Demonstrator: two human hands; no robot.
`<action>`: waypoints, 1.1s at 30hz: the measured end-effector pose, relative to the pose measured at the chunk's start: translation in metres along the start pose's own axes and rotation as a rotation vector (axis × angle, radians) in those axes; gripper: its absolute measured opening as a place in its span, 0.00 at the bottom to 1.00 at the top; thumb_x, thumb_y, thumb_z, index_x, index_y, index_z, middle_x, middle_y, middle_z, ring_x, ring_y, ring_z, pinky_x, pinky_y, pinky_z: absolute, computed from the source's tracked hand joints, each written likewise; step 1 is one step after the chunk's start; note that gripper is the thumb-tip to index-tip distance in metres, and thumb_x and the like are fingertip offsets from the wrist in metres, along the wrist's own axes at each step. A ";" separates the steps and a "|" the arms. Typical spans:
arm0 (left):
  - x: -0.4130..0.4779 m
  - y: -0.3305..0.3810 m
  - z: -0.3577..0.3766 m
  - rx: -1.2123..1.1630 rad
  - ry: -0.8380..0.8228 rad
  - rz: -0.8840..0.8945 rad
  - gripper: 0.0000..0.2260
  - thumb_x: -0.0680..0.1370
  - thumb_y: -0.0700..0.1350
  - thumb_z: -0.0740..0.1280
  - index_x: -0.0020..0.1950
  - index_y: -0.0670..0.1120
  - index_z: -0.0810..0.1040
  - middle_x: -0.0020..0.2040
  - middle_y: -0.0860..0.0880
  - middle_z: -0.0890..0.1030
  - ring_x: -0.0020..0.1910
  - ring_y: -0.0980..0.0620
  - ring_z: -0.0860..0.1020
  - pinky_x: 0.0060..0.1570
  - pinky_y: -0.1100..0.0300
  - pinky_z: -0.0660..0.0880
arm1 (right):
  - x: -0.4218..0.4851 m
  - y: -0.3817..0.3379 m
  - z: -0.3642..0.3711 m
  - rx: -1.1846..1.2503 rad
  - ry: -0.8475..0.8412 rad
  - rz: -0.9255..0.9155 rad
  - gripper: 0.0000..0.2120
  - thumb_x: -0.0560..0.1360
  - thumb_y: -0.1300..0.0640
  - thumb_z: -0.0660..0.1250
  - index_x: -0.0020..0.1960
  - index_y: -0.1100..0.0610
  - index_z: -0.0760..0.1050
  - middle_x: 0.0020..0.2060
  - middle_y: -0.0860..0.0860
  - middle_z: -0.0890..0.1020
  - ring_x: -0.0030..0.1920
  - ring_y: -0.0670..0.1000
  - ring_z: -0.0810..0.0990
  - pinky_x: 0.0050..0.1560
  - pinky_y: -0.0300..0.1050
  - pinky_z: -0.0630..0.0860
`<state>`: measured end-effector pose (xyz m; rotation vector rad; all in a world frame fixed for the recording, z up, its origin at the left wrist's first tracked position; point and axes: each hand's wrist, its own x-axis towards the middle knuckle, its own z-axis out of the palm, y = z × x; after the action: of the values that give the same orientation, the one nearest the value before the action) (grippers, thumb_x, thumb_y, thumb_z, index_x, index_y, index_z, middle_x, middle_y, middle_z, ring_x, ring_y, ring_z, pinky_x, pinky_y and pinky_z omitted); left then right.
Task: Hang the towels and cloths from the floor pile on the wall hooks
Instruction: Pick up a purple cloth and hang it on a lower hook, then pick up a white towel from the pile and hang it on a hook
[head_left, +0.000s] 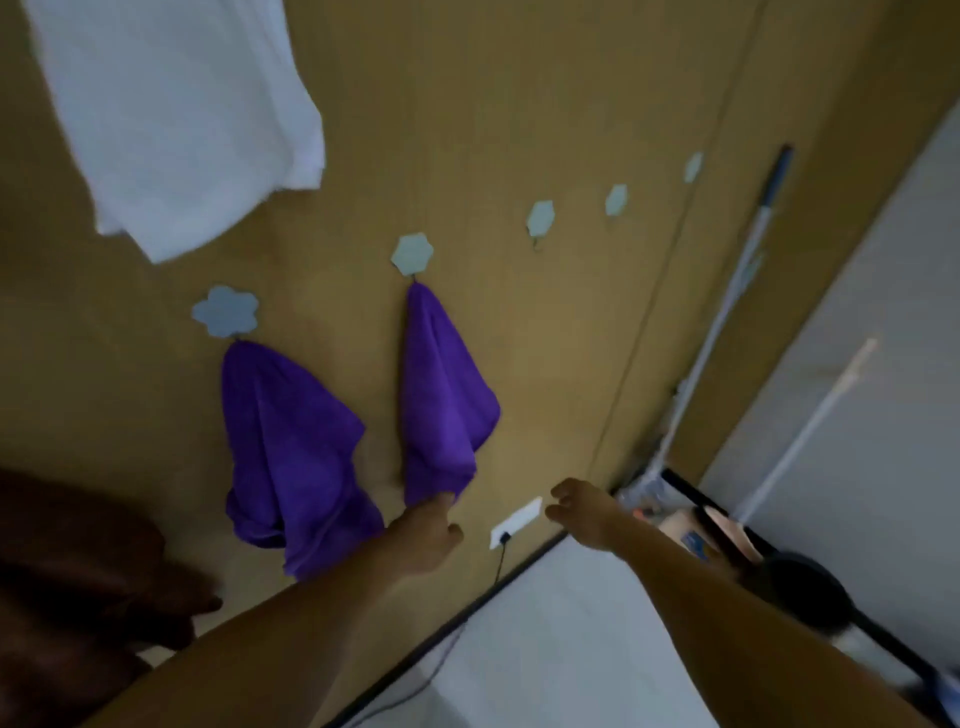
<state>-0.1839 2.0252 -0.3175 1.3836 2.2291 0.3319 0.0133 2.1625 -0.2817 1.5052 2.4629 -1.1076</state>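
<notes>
Two purple cloths hang on the tan wall. One purple cloth hangs from a flower-shaped hook; the other purple cloth hangs from a hexagonal hook. My left hand touches the bottom corner of the right-hand purple cloth; whether it pinches the cloth is unclear. My right hand hovers beside it near the wall, fingers loosely curled, holding nothing. Three bare hooks follow to the right. A white towel hangs at the upper left.
A dark brown cloth lies at the lower left. A white wall socket with a black cable sits low on the wall. A mop handle and a white pole lean in the right corner above a black frame.
</notes>
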 end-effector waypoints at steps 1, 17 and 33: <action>-0.002 0.006 0.004 0.026 -0.038 0.045 0.26 0.80 0.49 0.60 0.75 0.41 0.58 0.73 0.42 0.65 0.71 0.47 0.66 0.68 0.58 0.64 | -0.016 0.009 0.004 0.030 0.030 0.026 0.20 0.78 0.54 0.64 0.68 0.60 0.70 0.66 0.58 0.74 0.65 0.56 0.73 0.62 0.44 0.69; -0.175 0.214 0.187 0.344 -0.591 0.682 0.28 0.79 0.52 0.59 0.77 0.49 0.54 0.76 0.46 0.59 0.72 0.45 0.62 0.70 0.50 0.63 | -0.395 0.229 0.090 0.379 0.410 0.705 0.22 0.80 0.47 0.56 0.53 0.66 0.75 0.51 0.60 0.81 0.52 0.60 0.78 0.52 0.49 0.73; -0.385 0.296 0.395 0.546 -0.890 0.927 0.25 0.77 0.50 0.61 0.73 0.50 0.62 0.71 0.45 0.67 0.66 0.44 0.69 0.62 0.53 0.69 | -0.641 0.357 0.250 0.678 0.528 1.072 0.22 0.77 0.45 0.63 0.68 0.54 0.72 0.62 0.53 0.78 0.55 0.51 0.78 0.50 0.40 0.70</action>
<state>0.3911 1.7979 -0.4131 2.2056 0.8815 -0.5581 0.5563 1.6246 -0.4133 3.0133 0.9354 -1.3762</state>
